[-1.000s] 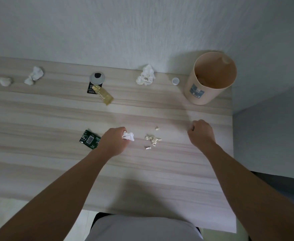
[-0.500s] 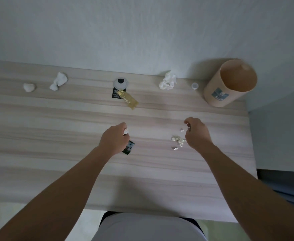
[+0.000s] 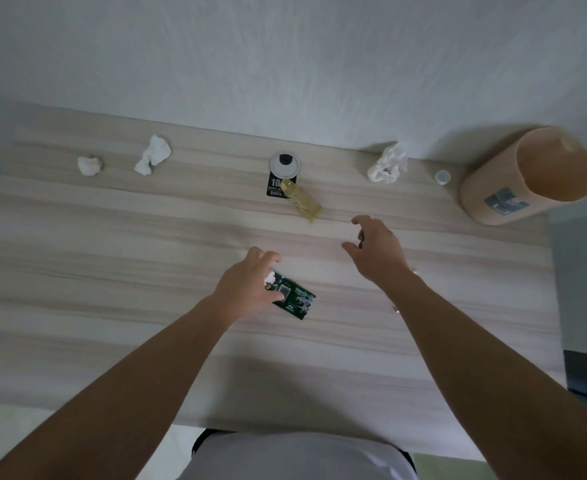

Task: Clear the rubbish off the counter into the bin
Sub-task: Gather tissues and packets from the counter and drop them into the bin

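Note:
My left hand [image 3: 247, 289] is closed on a green wrapper [image 3: 297, 299] and a small white tissue wad [image 3: 270, 279], just above the middle of the wooden counter [image 3: 112, 271]. My right hand [image 3: 377, 252] hovers to its right with fingers curled apart, holding nothing that I can see. A gold wrapper [image 3: 302, 201] lies just beyond and left of that hand. The tan cylindrical bin [image 3: 514, 181] stands at the back right corner, its mouth towards me. Tiny foil scraps [image 3: 413, 270] peek out beside my right wrist.
Along the back lie a crumpled tissue [image 3: 387, 166], a white bottle cap [image 3: 443, 176], a black label [image 3: 274, 188] under a round grey grommet [image 3: 284, 163], and two more tissue wads [image 3: 153, 157] [image 3: 89, 165]. The counter ends just right of the bin.
My left hand took up the green wrapper along with the tissue and lifted it to the right. My right hand left the foil scraps and moved forward towards the gold wrapper.

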`<move>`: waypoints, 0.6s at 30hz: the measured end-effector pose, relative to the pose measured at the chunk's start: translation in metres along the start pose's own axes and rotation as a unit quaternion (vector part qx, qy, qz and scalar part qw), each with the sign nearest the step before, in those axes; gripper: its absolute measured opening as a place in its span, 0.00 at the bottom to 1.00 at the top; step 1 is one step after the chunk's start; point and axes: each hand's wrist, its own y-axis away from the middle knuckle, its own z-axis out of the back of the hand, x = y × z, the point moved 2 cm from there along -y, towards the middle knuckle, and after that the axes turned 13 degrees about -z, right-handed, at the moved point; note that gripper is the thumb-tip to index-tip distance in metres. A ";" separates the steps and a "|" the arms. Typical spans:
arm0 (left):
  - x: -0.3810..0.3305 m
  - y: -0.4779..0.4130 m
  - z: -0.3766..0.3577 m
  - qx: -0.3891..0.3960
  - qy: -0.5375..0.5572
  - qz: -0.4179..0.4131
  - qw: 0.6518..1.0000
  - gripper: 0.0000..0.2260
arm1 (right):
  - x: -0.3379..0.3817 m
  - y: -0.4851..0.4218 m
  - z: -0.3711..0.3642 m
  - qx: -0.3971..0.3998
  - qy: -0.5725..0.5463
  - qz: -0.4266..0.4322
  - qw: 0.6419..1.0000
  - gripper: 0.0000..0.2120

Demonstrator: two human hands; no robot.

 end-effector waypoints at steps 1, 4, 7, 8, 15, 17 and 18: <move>0.001 -0.001 -0.004 0.014 -0.013 -0.010 1.000 0.31 | 0.005 -0.005 -0.003 0.004 0.005 0.002 1.000 0.24; 0.003 -0.005 -0.015 0.044 -0.048 -0.047 0.997 0.33 | 0.022 -0.021 -0.012 0.020 0.016 0.013 1.000 0.27; 0.006 -0.010 -0.019 0.048 -0.058 -0.041 0.996 0.31 | 0.041 -0.037 -0.023 0.041 0.028 0.028 0.998 0.30; 0.007 -0.012 -0.019 0.050 -0.057 -0.037 0.996 0.30 | 0.047 -0.043 -0.027 0.045 0.031 0.033 0.998 0.30; 0.017 -0.031 -0.010 0.064 -0.055 -0.043 0.995 0.21 | 0.082 -0.071 -0.044 0.053 0.045 0.046 0.997 0.29; 0.018 -0.037 -0.006 0.077 -0.069 -0.045 0.994 0.18 | 0.087 -0.076 -0.049 0.055 0.057 0.046 0.996 0.26; 0.019 -0.040 -0.005 0.080 -0.079 -0.049 0.992 0.17 | 0.088 -0.079 -0.050 0.054 0.062 0.044 0.996 0.25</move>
